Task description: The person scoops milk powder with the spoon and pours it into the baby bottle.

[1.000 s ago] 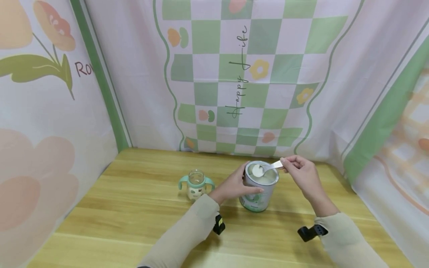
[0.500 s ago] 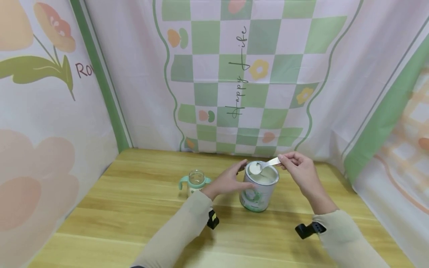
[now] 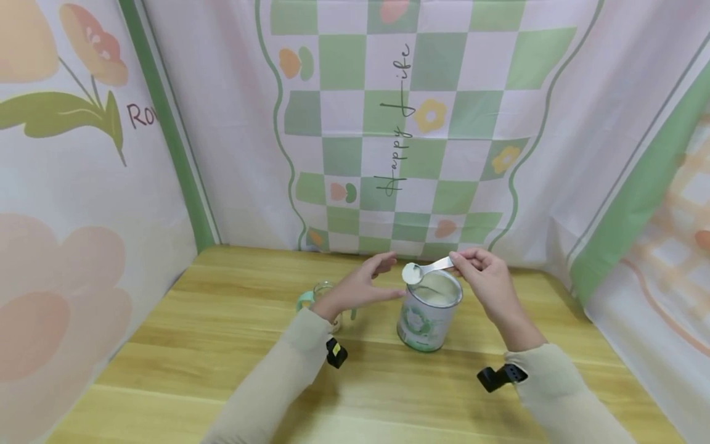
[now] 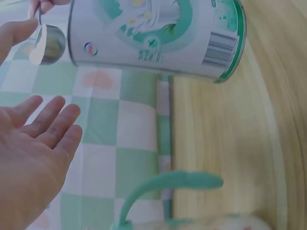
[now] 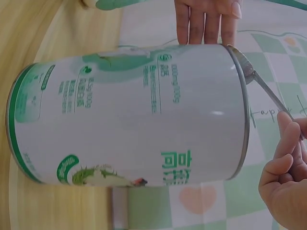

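My right hand [image 3: 488, 285] pinches the handle of a metal measuring spoon [image 3: 427, 269]. White powder heaps in its round bowl, which is just past the left rim of a white and green milk powder can [image 3: 426, 324]. The can stands upright and lidless, pale powder inside. My left hand [image 3: 359, 285] is held apart from the can, fingers spread and palm toward it, near the spoon bowl. Behind the left wrist a glass baby bottle [image 3: 323, 288] with teal handles is partly hidden. A teal handle [image 4: 177, 182] shows close up in the left wrist view.
A wooden table [image 3: 183, 345] bears the can and bottle. A green and white checked curtain [image 3: 388, 123] hangs right behind the table's back edge, with printed fabric walls [image 3: 66, 203] on both sides.
My left hand has let go of the can and moved left, covering part of the bottle. The right hand has drawn the filled spoon from over the can's opening to its left rim.
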Demonstrator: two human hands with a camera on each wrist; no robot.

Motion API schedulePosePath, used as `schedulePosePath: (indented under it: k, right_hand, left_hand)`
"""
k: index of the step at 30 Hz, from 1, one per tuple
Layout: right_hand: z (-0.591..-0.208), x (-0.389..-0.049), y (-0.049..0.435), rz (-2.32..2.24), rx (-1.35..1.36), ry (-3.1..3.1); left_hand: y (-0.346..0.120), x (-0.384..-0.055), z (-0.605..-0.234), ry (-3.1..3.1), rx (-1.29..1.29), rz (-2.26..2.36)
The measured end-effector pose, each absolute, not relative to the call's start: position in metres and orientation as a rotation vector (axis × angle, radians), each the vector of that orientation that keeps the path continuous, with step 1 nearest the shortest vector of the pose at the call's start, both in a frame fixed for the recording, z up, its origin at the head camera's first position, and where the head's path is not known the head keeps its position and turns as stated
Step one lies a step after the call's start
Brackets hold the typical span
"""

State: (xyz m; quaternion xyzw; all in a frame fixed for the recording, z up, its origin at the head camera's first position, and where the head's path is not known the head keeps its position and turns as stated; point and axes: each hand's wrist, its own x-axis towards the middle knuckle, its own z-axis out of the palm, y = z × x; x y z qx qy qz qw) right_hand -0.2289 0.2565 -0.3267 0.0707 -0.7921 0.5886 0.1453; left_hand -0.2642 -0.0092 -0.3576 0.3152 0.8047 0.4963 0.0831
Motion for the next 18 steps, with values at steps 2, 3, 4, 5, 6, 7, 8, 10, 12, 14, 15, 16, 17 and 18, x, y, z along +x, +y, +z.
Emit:
schedulePosePath:
  k: [2, 3, 4, 5, 6, 7, 8, 10, 12, 14, 15, 16, 17, 18]
  right_hand:
    - [-0.327, -0.23, 0.253, 1.711, 0.211, -2.272]
    - [-0.327, -0.23, 0.251, 1.715, 0.214, -2.27]
    - [-0.327, -0.23, 0.249, 1.719, 0.215, -2.269]
    - [-0.327, -0.231, 0.247, 1.722, 0.216, -2.271]
    - [-0.327, -0.231, 0.245, 1.725, 0.218, -2.273]
    - [-0.327, -0.231, 0.243, 1.727, 0.221, -2.279]
    - [-0.327, -0.232, 0.241, 1.725, 0.224, -2.289]
    - [-0.326, -0.232, 0.237, 1.725, 0.226, -2.307]
    - [-0.326, -0.232, 0.232, 1.74, 0.225, -2.315]
    - [-0.326, -0.232, 0.227, 1.758, 0.212, -2.322]
    - [-0.326, -0.232, 0.225, 1.77, 0.204, -2.324]
    - [-0.326, -0.232, 0.223, 1.784, 0.196, -2.323]
    - [-0.326, -0.232, 0.221, 1.797, 0.188, -2.324]
    - [-0.326, -0.232, 0.219, 1.807, 0.182, -2.33]
  left_hand:
    - [-0.014, -0.264, -0.356, 2.415, 0.933, 1.468]
    - [-0.017, -0.264, -0.355, 2.419, 0.933, 1.465]
    - [-0.02, -0.264, -0.354, 2.425, 0.937, 1.46]
    - [-0.023, -0.264, -0.354, 2.435, 0.939, 1.457]
    - [-0.026, -0.264, -0.354, 2.443, 0.941, 1.457]
    - [-0.03, -0.264, -0.353, 2.45, 0.946, 1.459]
    - [-0.033, -0.264, -0.353, 2.456, 0.947, 1.464]
    - [-0.04, -0.265, -0.353, 2.474, 0.953, 1.467]
    - [-0.048, -0.265, -0.353, 2.492, 0.943, 1.472]
    - [-0.054, -0.264, -0.352, 2.498, 0.939, 1.481]
    - [-0.057, -0.264, -0.352, 2.499, 0.934, 1.485]
    - [-0.059, -0.264, -0.351, 2.501, 0.928, 1.485]
    - [-0.062, -0.263, -0.351, 2.503, 0.921, 1.484]
    - [-0.064, -0.263, -0.351, 2.505, 0.911, 1.484]
